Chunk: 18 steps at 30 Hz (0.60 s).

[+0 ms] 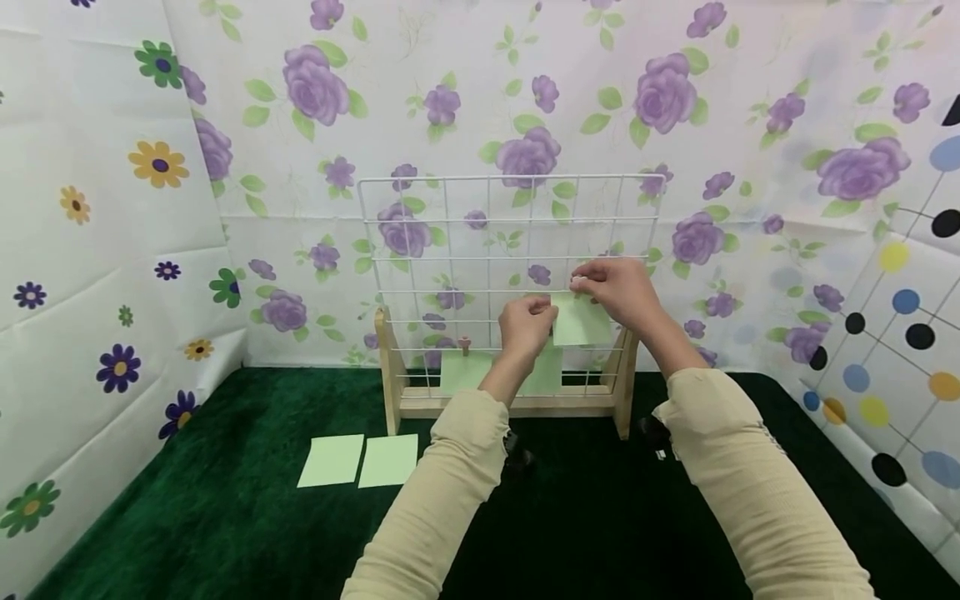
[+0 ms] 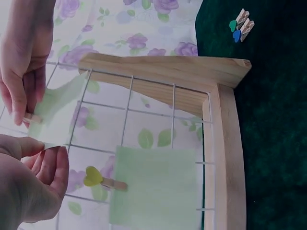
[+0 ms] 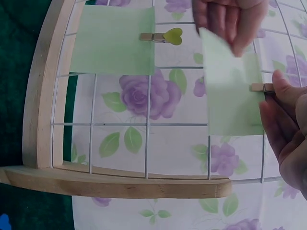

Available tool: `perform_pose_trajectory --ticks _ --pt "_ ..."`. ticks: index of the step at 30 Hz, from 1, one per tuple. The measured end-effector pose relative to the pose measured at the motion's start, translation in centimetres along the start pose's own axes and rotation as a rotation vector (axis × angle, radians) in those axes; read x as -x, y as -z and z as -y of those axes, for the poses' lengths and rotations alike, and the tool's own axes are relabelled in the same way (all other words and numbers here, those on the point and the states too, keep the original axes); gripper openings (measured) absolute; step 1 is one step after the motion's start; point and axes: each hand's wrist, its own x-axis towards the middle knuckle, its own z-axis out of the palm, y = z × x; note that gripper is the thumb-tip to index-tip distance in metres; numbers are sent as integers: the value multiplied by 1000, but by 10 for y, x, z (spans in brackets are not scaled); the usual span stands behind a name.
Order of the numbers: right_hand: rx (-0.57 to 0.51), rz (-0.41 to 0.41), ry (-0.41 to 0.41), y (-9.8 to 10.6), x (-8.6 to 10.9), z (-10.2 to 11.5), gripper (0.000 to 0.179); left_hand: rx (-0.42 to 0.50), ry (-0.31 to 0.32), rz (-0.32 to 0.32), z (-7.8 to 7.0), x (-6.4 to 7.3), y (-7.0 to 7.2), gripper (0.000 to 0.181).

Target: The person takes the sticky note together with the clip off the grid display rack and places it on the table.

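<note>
My left hand pinches the side edge of a pale green paper square against the white wire grid. At the paper's top edge my right hand pinches a small wooden clothespin, whose jaws overlap the sheet in the right wrist view. The paper bows slightly in the left wrist view. Lower on the grid hangs another green sheet, held by a clothespin with a yellow heart. Further left, a third sheet hangs under a pinkish clothespin.
The grid stands in a wooden frame on a dark green cloth. Two green paper squares lie at the front left. Clothespins with a green heart and a blue heart lie on the cloth beside the frame. Flowered sheeting hangs behind.
</note>
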Motion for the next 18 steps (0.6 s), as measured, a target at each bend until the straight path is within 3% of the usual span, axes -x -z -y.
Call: perform_pose_trajectory --ticks 7,18 --pt "66 -51 38 -1 -1 2 21 1 -23 -8 -7 3 -2 20" --pt "92 -99 63 0 -1 9 15 -27 -38 -12 -3 1 -2 15"
